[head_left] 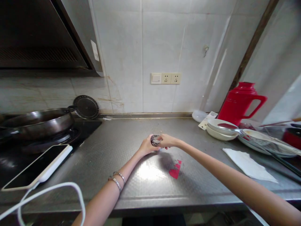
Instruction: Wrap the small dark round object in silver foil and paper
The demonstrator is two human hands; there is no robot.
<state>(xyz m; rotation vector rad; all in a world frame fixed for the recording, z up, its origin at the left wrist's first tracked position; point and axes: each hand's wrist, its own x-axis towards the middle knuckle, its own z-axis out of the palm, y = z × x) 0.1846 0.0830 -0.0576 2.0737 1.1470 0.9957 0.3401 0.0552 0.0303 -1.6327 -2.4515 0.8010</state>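
Note:
Both my hands meet over the middle of the steel counter [131, 188]. My left hand [147, 146] is wrapped round a small dark shiny object [155, 140], perhaps a jar or its lid. My right hand [167, 141] pinches the same object from the right side, fingers closed. Two bracelets [117, 178] sit on my left wrist. A torn red scrap [175, 171] lies on the counter just below the hands.
A wok [37, 122] sits on the stove at left, a round lid [86, 107] leaning behind it. A phone [39, 166] with a white cable [47, 196] lies near the front left. Right: red jug [240, 102], stacked bowls [221, 129], a plate [265, 142], white paper napkin [248, 164].

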